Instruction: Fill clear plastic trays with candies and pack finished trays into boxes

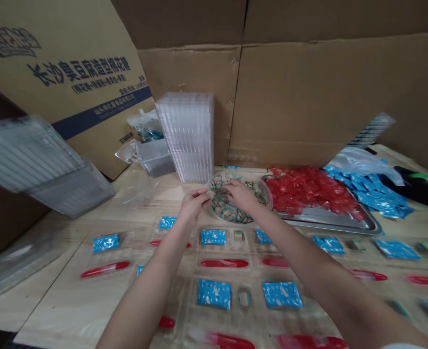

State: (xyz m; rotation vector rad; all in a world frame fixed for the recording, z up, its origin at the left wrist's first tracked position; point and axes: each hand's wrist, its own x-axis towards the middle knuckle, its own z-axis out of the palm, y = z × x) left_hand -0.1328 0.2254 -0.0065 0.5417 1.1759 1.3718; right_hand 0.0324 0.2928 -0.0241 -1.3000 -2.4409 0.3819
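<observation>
A round clear bowl point(271, 198) holds many small green-and-tan striped pieces point(232, 212). At its left rim is my left hand point(194, 204), thumb and fingers pinched together; whatever lies between the fingertips is too small to make out. My right hand point(242, 195) reaches into the bowl with its fingers curled down among the pieces, and the fingertips are partly hidden. Below my forearms lie clear plastic trays with blue packets point(214, 293) and red slim plastic items point(224, 263). Some compartments also hold a striped piece point(244, 297).
Right of the bowl, a metal tray point(330, 220) carries a heap of red wrapped items point(304, 189). Beyond it lie loose blue packets point(377, 191). A tall stack of clear trays point(188, 138) stands behind; more stacked trays point(36, 155) lean at left. Cardboard point(290, 102) walls the back.
</observation>
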